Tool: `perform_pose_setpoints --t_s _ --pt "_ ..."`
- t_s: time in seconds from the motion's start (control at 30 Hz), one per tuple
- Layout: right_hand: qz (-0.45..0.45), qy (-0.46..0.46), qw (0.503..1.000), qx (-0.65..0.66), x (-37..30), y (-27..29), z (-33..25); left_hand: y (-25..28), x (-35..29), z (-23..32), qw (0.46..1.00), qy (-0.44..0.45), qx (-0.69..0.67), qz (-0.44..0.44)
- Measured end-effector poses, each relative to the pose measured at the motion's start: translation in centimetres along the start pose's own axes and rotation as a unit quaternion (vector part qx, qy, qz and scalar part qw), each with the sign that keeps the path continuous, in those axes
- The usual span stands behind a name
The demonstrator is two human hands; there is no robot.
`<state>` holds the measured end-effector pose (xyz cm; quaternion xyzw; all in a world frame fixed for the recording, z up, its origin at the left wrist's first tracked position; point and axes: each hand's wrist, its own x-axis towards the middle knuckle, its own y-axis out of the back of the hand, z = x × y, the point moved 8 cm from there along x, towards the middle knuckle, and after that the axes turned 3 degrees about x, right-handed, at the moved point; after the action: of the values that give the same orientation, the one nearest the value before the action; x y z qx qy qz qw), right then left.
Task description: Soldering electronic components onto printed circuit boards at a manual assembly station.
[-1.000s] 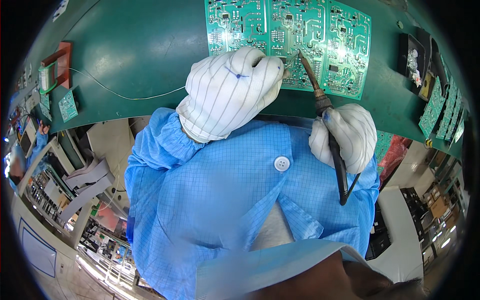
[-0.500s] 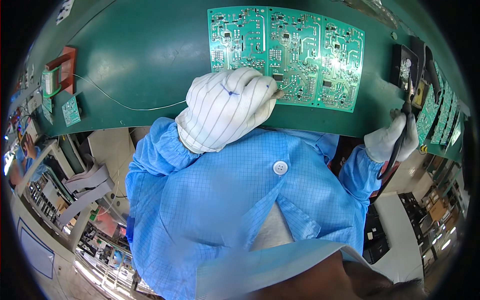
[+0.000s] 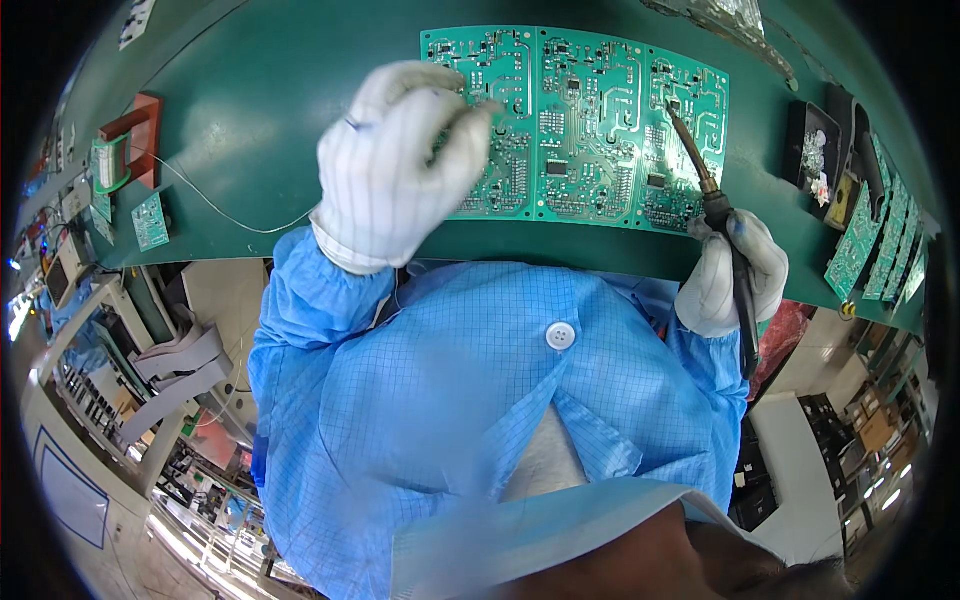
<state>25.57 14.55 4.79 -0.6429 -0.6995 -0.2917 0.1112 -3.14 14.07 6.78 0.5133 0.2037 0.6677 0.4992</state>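
Note:
A green circuit board panel (image 3: pixel 585 130) of three joined sections lies on the green work surface. My gloved right hand (image 3: pixel 735 275) is closed around a soldering iron (image 3: pixel 716 205), whose tip points up and left over the panel's right section. My gloved left hand (image 3: pixel 395 165), slightly blurred, is over the panel's left section, its fingers curled and the thumb and forefinger apart at the front. A thin solder wire (image 3: pixel 235 222) runs from a spool (image 3: pixel 108 165) on a red-brown holder (image 3: pixel 148 135) to beneath the left wrist; its end is hidden by the hand.
A small circuit board (image 3: pixel 151 222) lies near the spool. To the right stand a black box (image 3: pixel 810 150) with crumpled bright material inside, and several narrow green boards (image 3: pixel 868 235) in a row. Crumpled clear plastic (image 3: pixel 735 20) lies at the back.
My right hand has brought the soldering iron from beside the black box to over the panel's right section. My left hand has moved left and away from me; the panel has shifted slightly toward me.

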Motion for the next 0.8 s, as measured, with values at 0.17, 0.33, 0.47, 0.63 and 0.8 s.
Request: perform_pose_setpoints --t_s 0.17,0.33,0.47,0.63,0.8 --pt "0.014 -0.031 0.999 -0.004 -0.3 0.3 0.8 -0.6 1.1 -3.6 0.996 0.082 -0.013 -0.007" --pt "-0.013 -0.026 0.999 -0.031 -0.6 0.4 0.7 -2.4 0.1 -5.9 0.962 0.247 -0.082 -0.078" --pt "0.001 -0.075 0.996 0.052 -1.4 1.4 0.8 -2.9 -0.1 -4.3 0.955 0.235 -0.111 -0.143" --pt "-0.019 -0.091 0.992 0.086 0.9 3.6 0.4 -1.2 1.8 1.9 0.993 -0.002 0.012 -0.113" --pt "-0.094 -0.149 0.980 0.095 5.0 3.7 1.6 -3.7 1.7 6.4 0.990 -0.085 0.070 -0.085"
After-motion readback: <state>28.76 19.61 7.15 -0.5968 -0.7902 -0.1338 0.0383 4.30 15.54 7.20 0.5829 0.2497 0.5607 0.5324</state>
